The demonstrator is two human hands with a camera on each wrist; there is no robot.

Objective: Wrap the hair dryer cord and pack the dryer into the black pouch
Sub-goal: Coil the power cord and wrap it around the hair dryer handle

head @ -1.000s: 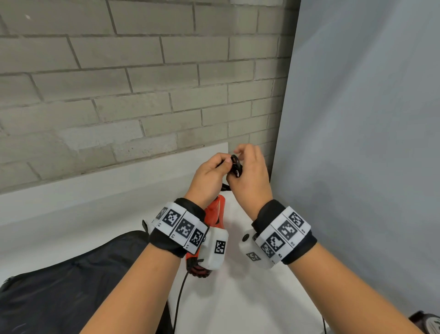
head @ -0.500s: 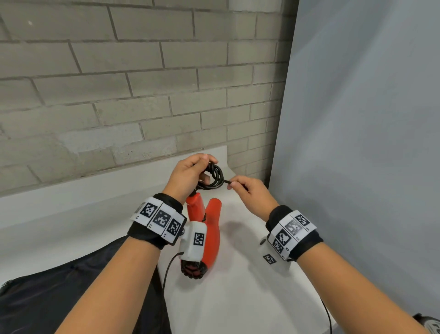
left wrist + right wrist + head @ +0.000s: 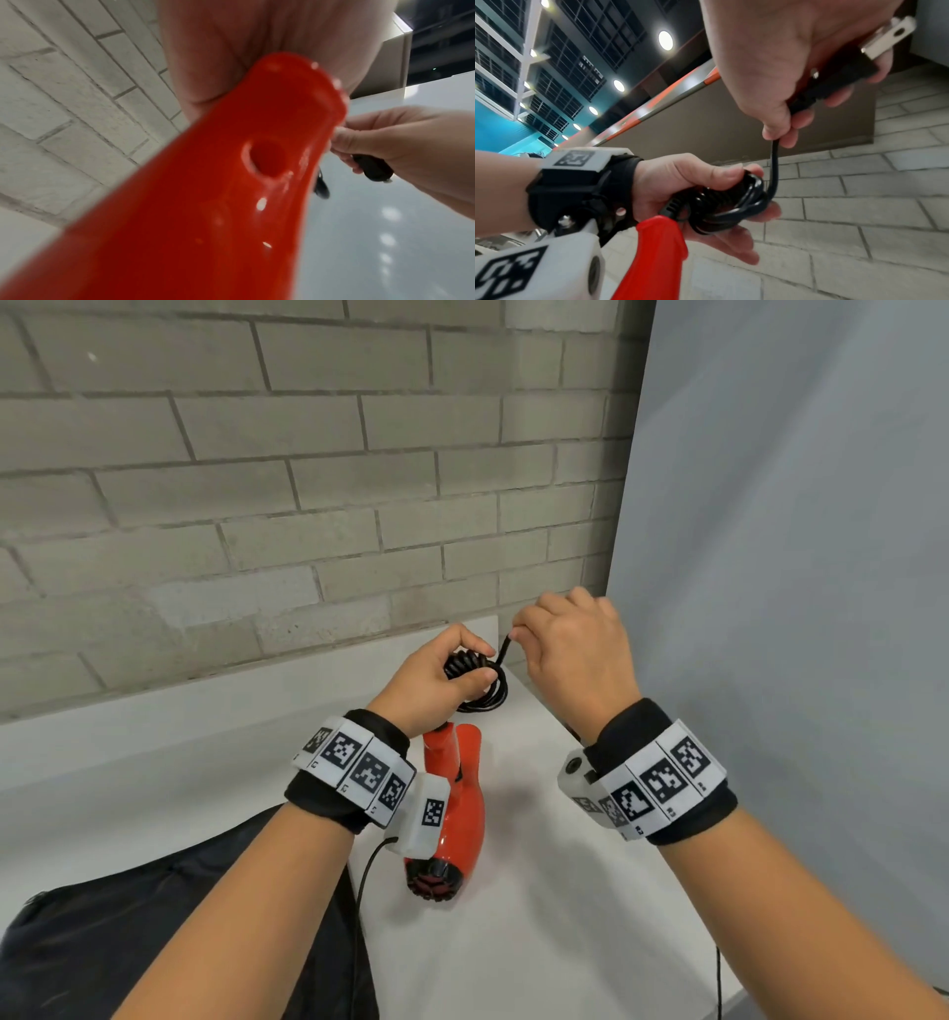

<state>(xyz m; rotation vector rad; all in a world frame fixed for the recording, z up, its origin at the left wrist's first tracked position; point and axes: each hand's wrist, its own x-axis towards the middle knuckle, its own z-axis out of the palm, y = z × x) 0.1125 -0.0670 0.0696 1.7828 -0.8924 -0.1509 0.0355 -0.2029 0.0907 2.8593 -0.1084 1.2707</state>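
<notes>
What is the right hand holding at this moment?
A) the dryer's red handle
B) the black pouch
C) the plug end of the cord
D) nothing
C: the right hand grips the plug, prongs sticking out past the fingers, while the left hand holds the coiled cord.

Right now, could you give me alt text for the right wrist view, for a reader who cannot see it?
The right hand grips a black plug with silver prongs and pulls its black cord up from a coiled black cord bundle gripped by the left hand at the end of a glossy red hair dryer handle. A pale brick wall stands behind.
</notes>
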